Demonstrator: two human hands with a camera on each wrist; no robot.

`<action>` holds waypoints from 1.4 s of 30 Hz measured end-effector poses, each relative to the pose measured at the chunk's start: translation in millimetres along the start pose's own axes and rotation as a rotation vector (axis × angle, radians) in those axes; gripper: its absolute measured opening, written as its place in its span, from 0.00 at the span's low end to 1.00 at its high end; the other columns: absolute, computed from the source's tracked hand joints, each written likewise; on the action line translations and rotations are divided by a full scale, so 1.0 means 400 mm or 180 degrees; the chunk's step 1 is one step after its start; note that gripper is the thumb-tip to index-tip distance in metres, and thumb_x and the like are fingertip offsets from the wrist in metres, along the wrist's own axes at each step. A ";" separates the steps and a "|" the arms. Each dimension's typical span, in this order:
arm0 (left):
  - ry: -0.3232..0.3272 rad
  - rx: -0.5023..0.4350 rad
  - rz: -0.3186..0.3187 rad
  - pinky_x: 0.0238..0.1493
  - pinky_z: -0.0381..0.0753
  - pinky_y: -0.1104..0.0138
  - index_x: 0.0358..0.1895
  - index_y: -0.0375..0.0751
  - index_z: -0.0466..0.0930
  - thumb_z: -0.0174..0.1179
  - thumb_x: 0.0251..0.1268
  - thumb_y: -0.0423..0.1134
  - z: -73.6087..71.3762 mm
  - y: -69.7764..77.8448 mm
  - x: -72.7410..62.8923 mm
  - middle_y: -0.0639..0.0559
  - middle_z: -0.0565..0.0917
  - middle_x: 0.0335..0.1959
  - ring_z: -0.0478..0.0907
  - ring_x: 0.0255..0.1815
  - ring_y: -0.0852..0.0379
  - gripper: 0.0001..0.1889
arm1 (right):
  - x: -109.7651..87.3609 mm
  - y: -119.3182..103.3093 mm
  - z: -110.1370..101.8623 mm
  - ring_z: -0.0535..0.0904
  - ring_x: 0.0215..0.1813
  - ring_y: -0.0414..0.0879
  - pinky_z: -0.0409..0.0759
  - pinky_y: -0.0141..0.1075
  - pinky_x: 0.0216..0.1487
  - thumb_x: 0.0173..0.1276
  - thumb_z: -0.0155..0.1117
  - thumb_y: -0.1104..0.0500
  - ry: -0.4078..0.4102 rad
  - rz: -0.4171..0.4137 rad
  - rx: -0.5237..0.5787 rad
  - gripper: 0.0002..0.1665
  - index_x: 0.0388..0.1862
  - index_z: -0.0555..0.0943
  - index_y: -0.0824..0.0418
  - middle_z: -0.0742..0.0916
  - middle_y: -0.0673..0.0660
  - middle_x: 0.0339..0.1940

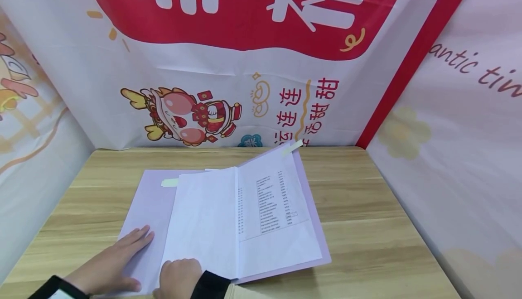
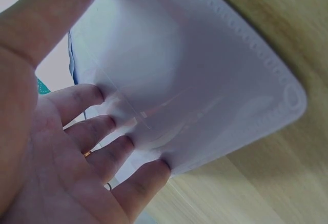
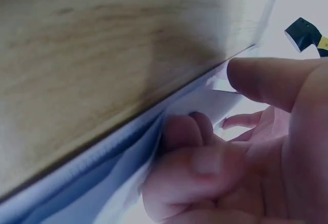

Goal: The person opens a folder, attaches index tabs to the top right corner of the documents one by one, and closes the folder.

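Note:
A lilac folder point(image 1: 157, 204) lies spread on the table, with a white page point(image 1: 205, 217) on the left and a printed sheet point(image 1: 277, 226) on the right. My left hand point(image 1: 112, 260) rests with fingers spread on the left cover; the left wrist view shows the fingertips against the glossy plastic point(image 2: 169, 55). My right hand point(image 1: 179, 278) grips at the near left edge of the white page. The right wrist view shows its curled fingers point(image 3: 179, 152) on the page and the thumb point(image 3: 266, 80) at the page's corner.
The wooden table point(image 1: 367, 235) extends around the folder. Pale green tabs stick out at the left point(image 1: 169, 182) and at the upper right point(image 1: 294, 147). The folder's right half is tilted up from the table. A printed cloth point(image 1: 195, 63) hangs behind the table, with more cloth at both sides.

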State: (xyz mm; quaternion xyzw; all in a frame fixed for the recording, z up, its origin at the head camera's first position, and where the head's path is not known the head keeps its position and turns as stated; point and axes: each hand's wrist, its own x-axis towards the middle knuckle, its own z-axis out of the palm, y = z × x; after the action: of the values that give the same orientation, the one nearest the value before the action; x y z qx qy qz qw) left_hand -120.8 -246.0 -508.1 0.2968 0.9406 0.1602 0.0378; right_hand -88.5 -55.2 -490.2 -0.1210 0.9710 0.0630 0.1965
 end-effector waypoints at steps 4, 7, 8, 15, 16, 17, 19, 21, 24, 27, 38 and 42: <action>-0.0049 -0.0040 -0.0061 0.61 0.26 0.90 0.71 0.31 0.70 0.80 0.32 0.59 0.000 0.000 0.000 0.29 0.69 0.72 0.54 0.80 0.44 0.58 | -0.006 0.013 -0.009 0.77 0.25 0.39 0.76 0.33 0.30 0.65 0.63 0.29 0.0054 -0.0175 0.0010 0.21 0.35 0.84 0.43 0.84 0.43 0.24; -0.0192 -0.0116 -0.0196 0.63 0.31 0.87 0.72 0.32 0.69 0.80 0.32 0.59 -0.003 0.002 0.002 0.31 0.67 0.74 0.63 0.73 0.31 0.58 | -0.011 0.028 -0.014 0.76 0.23 0.39 0.76 0.33 0.26 0.69 0.63 0.33 0.0143 -0.0397 0.0078 0.18 0.36 0.83 0.44 0.83 0.44 0.22; -0.0244 -0.0128 -0.0242 0.68 0.36 0.83 0.72 0.33 0.69 0.80 0.32 0.59 -0.004 0.002 0.003 0.31 0.66 0.74 0.63 0.72 0.29 0.59 | -0.014 0.032 -0.015 0.76 0.21 0.39 0.76 0.32 0.25 0.70 0.62 0.34 0.0191 -0.0462 0.0077 0.17 0.37 0.83 0.44 0.83 0.44 0.21; -0.0147 -0.0189 -0.0168 0.71 0.39 0.82 0.72 0.33 0.70 0.81 0.31 0.58 0.010 -0.007 -0.003 0.30 0.67 0.73 0.47 0.83 0.48 0.58 | -0.048 0.049 -0.028 0.72 0.17 0.37 0.69 0.30 0.20 0.65 0.70 0.40 0.0970 -0.0419 -0.0034 0.11 0.31 0.83 0.43 0.81 0.43 0.15; -0.0125 -0.0199 -0.0152 0.67 0.34 0.86 0.72 0.33 0.70 0.81 0.32 0.59 0.013 -0.009 -0.004 0.30 0.67 0.73 0.47 0.83 0.48 0.58 | -0.054 0.055 -0.035 0.71 0.16 0.37 0.69 0.30 0.20 0.64 0.71 0.40 0.1100 -0.0447 -0.0046 0.11 0.30 0.83 0.44 0.81 0.43 0.15; -0.0092 -0.0213 -0.0139 0.60 0.29 0.90 0.72 0.34 0.70 0.81 0.32 0.58 0.016 -0.010 -0.006 0.31 0.67 0.74 0.47 0.83 0.49 0.58 | -0.061 0.062 -0.042 0.70 0.15 0.37 0.68 0.30 0.19 0.63 0.72 0.40 0.1246 -0.0482 -0.0072 0.12 0.29 0.83 0.44 0.80 0.43 0.14; -0.0008 -0.0203 -0.0099 0.60 0.29 0.90 0.72 0.34 0.71 0.81 0.31 0.59 0.021 -0.012 -0.008 0.31 0.68 0.73 0.42 0.83 0.59 0.58 | -0.076 0.081 -0.062 0.69 0.14 0.36 0.66 0.29 0.17 0.60 0.75 0.40 0.1581 -0.0536 -0.0121 0.14 0.27 0.84 0.45 0.79 0.44 0.13; -0.0065 -0.0223 -0.0204 0.60 0.30 0.90 0.72 0.36 0.70 0.81 0.31 0.59 0.019 -0.008 -0.007 0.33 0.67 0.74 0.56 0.80 0.43 0.58 | -0.095 0.102 -0.086 0.68 0.13 0.36 0.64 0.29 0.15 0.58 0.77 0.41 0.1927 -0.0577 -0.0171 0.14 0.25 0.83 0.46 0.79 0.44 0.12; -0.0102 -0.0212 -0.0250 0.68 0.39 0.85 0.72 0.35 0.71 0.81 0.31 0.60 0.018 -0.006 -0.006 0.33 0.67 0.75 0.57 0.78 0.40 0.58 | -0.130 0.140 -0.124 0.69 0.13 0.36 0.62 0.29 0.14 0.54 0.78 0.44 0.2379 -0.0564 -0.0174 0.15 0.23 0.81 0.48 0.78 0.45 0.12; -0.0252 -0.0238 -0.0341 0.73 0.47 0.75 0.73 0.35 0.70 0.80 0.33 0.61 0.011 0.000 -0.003 0.33 0.65 0.75 0.62 0.73 0.29 0.59 | -0.166 0.188 -0.162 0.72 0.15 0.37 0.63 0.31 0.14 0.55 0.76 0.47 0.2594 -0.0607 -0.0089 0.14 0.23 0.80 0.50 0.78 0.45 0.14; -0.0408 -0.0126 -0.0381 0.71 0.63 0.45 0.73 0.34 0.69 0.78 0.33 0.64 -0.009 0.007 0.011 0.32 0.65 0.75 0.61 0.73 0.28 0.60 | -0.284 0.412 -0.223 0.72 0.16 0.40 0.64 0.34 0.16 0.60 0.68 0.60 0.2531 -0.0726 0.0936 0.14 0.21 0.72 0.53 0.76 0.44 0.15; -0.0438 -0.0102 -0.0400 0.67 0.65 0.38 0.72 0.33 0.70 0.78 0.32 0.66 -0.013 0.009 0.018 0.30 0.64 0.75 0.61 0.73 0.27 0.61 | -0.319 0.487 -0.210 0.67 0.17 0.35 0.61 0.32 0.17 0.62 0.67 0.61 0.2457 -0.0544 0.1202 0.15 0.21 0.71 0.52 0.71 0.41 0.15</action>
State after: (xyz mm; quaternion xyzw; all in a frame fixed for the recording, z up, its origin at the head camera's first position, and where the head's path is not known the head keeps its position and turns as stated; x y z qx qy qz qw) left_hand -125.7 -240.7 -501.7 0.2469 0.9499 0.1517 0.1171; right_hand -55.8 144.7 -348.0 -0.1776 0.9542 -0.1820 -0.1577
